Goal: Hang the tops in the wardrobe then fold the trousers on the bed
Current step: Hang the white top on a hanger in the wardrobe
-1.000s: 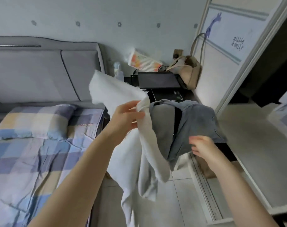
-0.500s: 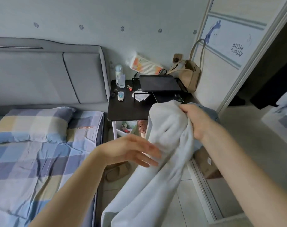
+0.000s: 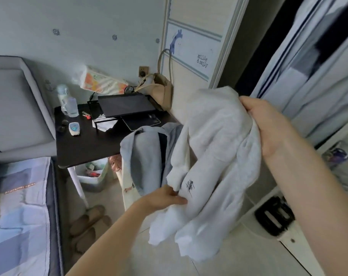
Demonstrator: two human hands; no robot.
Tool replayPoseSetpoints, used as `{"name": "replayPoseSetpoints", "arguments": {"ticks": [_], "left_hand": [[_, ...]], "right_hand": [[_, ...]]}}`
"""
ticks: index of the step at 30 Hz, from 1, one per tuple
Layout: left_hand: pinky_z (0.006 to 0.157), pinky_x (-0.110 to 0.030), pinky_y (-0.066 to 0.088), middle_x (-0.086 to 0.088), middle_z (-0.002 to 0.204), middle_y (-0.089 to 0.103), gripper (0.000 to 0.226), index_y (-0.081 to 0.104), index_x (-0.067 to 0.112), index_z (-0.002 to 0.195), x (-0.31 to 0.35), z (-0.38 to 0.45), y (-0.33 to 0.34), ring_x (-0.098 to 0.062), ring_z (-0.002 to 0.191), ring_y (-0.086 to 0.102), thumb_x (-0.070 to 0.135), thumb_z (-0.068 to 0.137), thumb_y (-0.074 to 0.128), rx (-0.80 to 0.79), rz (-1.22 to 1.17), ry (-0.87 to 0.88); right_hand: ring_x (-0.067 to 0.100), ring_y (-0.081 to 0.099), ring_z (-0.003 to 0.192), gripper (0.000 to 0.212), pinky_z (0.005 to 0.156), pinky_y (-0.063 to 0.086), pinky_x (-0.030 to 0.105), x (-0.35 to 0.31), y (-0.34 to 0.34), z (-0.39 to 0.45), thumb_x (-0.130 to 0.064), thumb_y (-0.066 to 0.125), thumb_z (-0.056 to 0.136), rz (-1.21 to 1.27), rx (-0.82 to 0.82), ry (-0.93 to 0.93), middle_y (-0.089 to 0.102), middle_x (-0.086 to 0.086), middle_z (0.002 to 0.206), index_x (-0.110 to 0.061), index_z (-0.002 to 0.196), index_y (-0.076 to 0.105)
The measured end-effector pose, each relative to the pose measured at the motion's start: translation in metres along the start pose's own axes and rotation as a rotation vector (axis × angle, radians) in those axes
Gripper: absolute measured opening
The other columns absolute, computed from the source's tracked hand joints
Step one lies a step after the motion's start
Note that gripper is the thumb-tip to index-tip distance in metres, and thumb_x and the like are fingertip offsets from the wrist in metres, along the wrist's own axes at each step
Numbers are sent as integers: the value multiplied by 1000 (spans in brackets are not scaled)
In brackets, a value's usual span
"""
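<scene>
Presently right hand (image 3: 268,124) gripped white top (image 3: 215,156), left hand (image 3: 165,198) pinched its hem; loose bunching risked slipping floorward.

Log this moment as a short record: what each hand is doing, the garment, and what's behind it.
right hand: grips the top of the white top, holding it up
left hand: pinches the top's lower part near a black mark
behind: grey-blue garment draped beside the dark bedside table
wardrobe: open, at right
hanger: none visible
</scene>
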State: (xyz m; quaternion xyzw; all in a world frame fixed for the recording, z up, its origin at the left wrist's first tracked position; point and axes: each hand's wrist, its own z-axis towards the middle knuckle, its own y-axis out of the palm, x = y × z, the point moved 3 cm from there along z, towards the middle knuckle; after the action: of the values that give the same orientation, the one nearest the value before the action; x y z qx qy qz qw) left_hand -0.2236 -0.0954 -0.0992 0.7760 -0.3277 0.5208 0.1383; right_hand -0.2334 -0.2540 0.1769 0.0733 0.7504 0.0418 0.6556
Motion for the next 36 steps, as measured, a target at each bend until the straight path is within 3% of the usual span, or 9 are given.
{"name": "replayPoseSetpoints", "arguments": {"ticks": [7,10,13,16,23,26,30,33,36], "left_hand": [[92,-36,53,-15,110,71,54,68,-2,105,35,30,46,-31,106,66,8,53,56,-185,-11,36],[56,-18,43,3,62,58,20,59,5,66,46,30,44,-15,61,55,13,49,54,8,-38,51],[42,-16,28,4,50,42,9,48,13,52,65,33,20,-10,48,36,14,48,56,237,-60,154],[48,-18,29,3,51,40,12,49,13,48,94,28,0,-10,51,35,4,48,57,295,-175,301],[46,-17,17,10,57,21,45,22,29,54,170,8,11,-5,51,17,-8,55,47,241,-69,676],[48,-19,14,6,58,19,43,22,29,54,195,6,17,-6,53,15,-9,53,43,242,-60,731],[52,-21,15,5,61,22,50,22,24,60,208,5,32,-5,57,18,-20,58,44,233,149,805],[53,-14,18,11,60,23,60,20,24,60,210,5,27,-1,56,18,-30,62,45,268,209,839],[53,-14,17,13,58,24,46,18,23,61,216,3,23,-1,56,18,-17,58,42,270,279,869]], "right_hand": [[13,58,52,27,56,50,22,-31,-70,-14,-6,52,80,18,189,-118,54,0,54,-16,56,61],[11,49,49,16,50,38,18,-34,-106,-13,-7,50,72,-239,396,-259,48,-4,50,-17,62,57],[18,56,64,13,57,39,24,-13,-151,-6,-13,52,77,-516,478,-102,57,5,67,-12,84,63],[25,57,77,21,65,39,30,28,-179,3,-17,52,85,-868,403,177,59,14,84,-7,101,61],[21,55,75,35,60,44,26,92,-178,7,-38,44,96,-1492,-110,487,54,3,77,-15,71,50],[21,59,99,59,92,46,32,92,-150,34,-62,37,93,-881,-4,298,64,6,109,-12,112,61],[21,60,66,73,63,47,28,141,-108,56,-78,34,83,-138,-263,733,64,8,76,-9,84,58],[19,62,68,42,68,51,28,165,-99,65,-57,57,82,-38,-391,760,64,4,83,-16,80,66],[14,54,49,17,57,48,22,159,-101,84,-20,62,84,66,-226,623,55,1,62,-15,68,60]]}}
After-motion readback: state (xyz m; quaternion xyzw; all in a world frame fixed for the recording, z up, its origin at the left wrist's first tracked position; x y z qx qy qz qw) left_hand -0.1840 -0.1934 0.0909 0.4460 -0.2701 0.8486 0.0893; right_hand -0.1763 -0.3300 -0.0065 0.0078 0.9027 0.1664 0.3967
